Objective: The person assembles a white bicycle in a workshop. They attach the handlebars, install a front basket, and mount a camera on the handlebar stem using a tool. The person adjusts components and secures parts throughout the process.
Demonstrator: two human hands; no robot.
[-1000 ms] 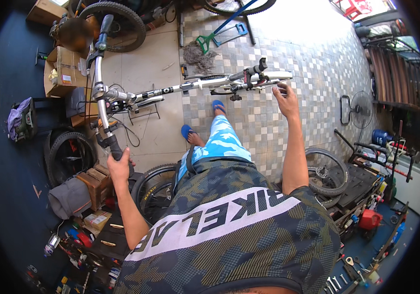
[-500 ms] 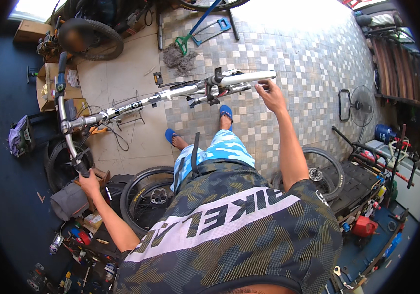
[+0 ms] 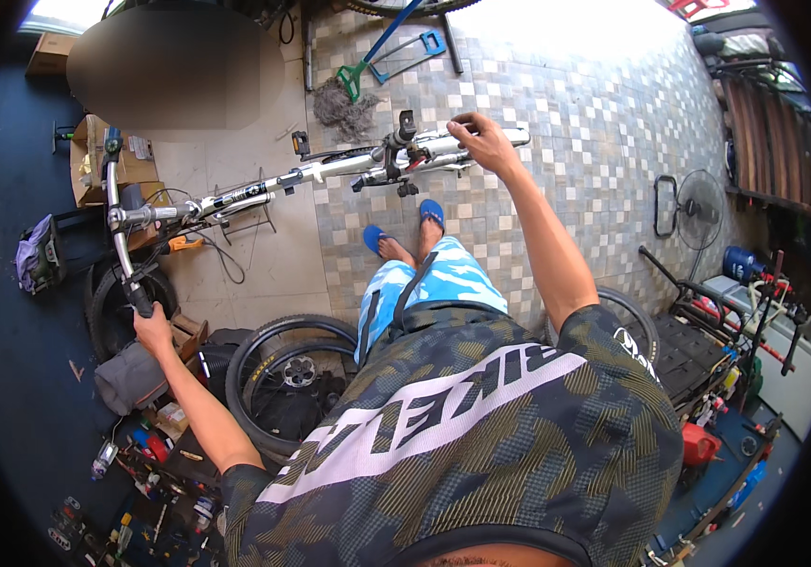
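Note:
A white bicycle (image 3: 339, 167) stands across in front of me, its handlebar (image 3: 114, 215) at the left and its long white rear part (image 3: 515, 136) at the right. My left hand (image 3: 153, 331) is wrapped round the near black handlebar grip (image 3: 142, 300). Over the rear part lies my right hand (image 3: 489, 147), fingers stretched out and partly apart, at or just above its top; contact is hard to make out. Just left of these fingers sits a black clamp-like part (image 3: 406, 123) on the frame. A pedal (image 3: 301, 144) sticks out on the far side.
Loose bicycle wheels (image 3: 278, 378) lie near my left side. On the tiled floor ahead are a blue hacksaw (image 3: 434, 42), a green-headed broom (image 3: 351, 83) and a grey fibre heap (image 3: 341, 111). A fan (image 3: 698, 208) stands at right. A blurred patch hides the far left.
My right hand has moved left, from beside the tail end onto the rear part. The bicycle has shifted slightly left. My left foot has stepped right, closer to the other foot.

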